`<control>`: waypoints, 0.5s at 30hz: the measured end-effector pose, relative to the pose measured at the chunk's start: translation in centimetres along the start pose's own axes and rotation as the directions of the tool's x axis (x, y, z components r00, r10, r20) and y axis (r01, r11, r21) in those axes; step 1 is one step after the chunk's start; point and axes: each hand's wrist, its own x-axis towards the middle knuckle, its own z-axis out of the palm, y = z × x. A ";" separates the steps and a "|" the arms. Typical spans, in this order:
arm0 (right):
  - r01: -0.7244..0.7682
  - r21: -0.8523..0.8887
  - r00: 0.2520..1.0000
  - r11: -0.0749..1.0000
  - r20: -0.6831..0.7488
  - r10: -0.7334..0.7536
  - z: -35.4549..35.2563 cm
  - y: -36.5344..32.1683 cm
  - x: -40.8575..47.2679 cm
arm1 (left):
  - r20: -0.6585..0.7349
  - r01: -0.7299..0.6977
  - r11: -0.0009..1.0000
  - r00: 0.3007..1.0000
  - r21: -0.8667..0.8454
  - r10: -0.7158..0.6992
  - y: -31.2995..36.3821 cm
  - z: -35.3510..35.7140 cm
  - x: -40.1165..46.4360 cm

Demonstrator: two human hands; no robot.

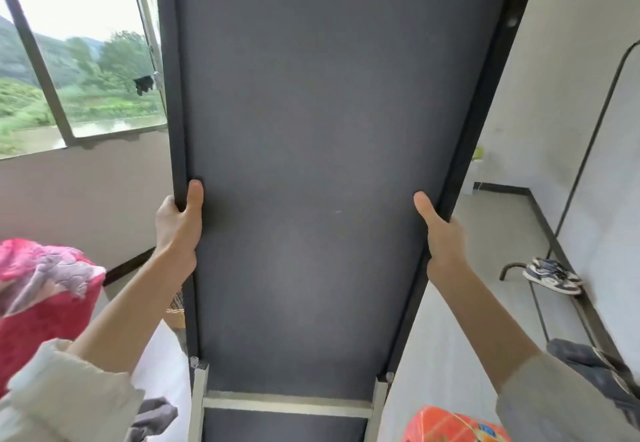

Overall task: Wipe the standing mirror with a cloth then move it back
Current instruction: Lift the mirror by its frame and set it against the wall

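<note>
The left hand [178,220] grips the left edge of the standing mirror [311,164], thumb laid on its dark grey back panel and fingers curled round the black frame. The right hand [441,234] holds the right edge the same way, thumb up along the frame. The mirror fills the middle of the view, its felt-like back facing the person, and a pale metal stand bar [287,402] crosses near its foot.

To the left, a window [69,61] looks out on green trees and water, above a plain wall with a dark baseboard. A pink blanket [41,286] lies at lower left. To the right, the pale floor [485,268] runs to a white wall, where a pair of sneakers [552,275] sits on a thin black metal rack [588,130]. An orange package [453,424] shows at the bottom edge.
</note>
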 end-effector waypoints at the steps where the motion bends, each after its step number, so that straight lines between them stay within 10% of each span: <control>1: -0.012 -0.024 1.000 1.000 0.010 0.012 1.0 -0.2 1.7 | -0.010 -0.004 1.000 1.000 -0.002 0.004 -0.1 0.9 1.4; 15: 0.095 0.050 0.995 0.994 0.035 -0.096 12.5 -2.7 27.1 | 0.088 0.039 0.988 0.996 -0.149 -0.026 -3.3 20.6 24.5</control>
